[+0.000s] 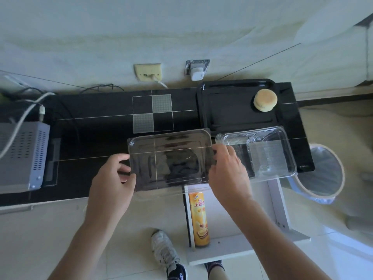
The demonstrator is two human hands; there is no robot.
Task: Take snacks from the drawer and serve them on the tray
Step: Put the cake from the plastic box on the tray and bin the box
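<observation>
- I see the black tray [238, 118] lying flat at the right end of the dark glass cabinet top [96, 126], close to the wall; it holds one round, pale, browned-top pastry [265, 100] in its far right corner, and the rest of its floor is bare.
- Just in front of the tray lies a clear plastic clamshell box [260, 152], opened out; its right half is a ribbed inner well, and I can see no food in it.
- Left of the tray's near edge, I have the clamshell's clear lid half [170, 160] between both hands, lying flat over the cabinet top; it carries nothing.
- My left hand [113, 182] grips the lid's left edge, thumb on top and fingers curled under it.
- My right hand [228, 170] holds the lid's right edge, fingers bent over the rim where it meets the box.
- Below and in front of the tray, the white drawer [278, 201] stands pulled open; inside it lies a yellow-orange tube of crisps [198, 217] along the left wall, printed with a biscuit picture.
- To the right of the tray, on the floor, stands a lined waste bin [323, 170]; I cannot tell its contents.
</observation>
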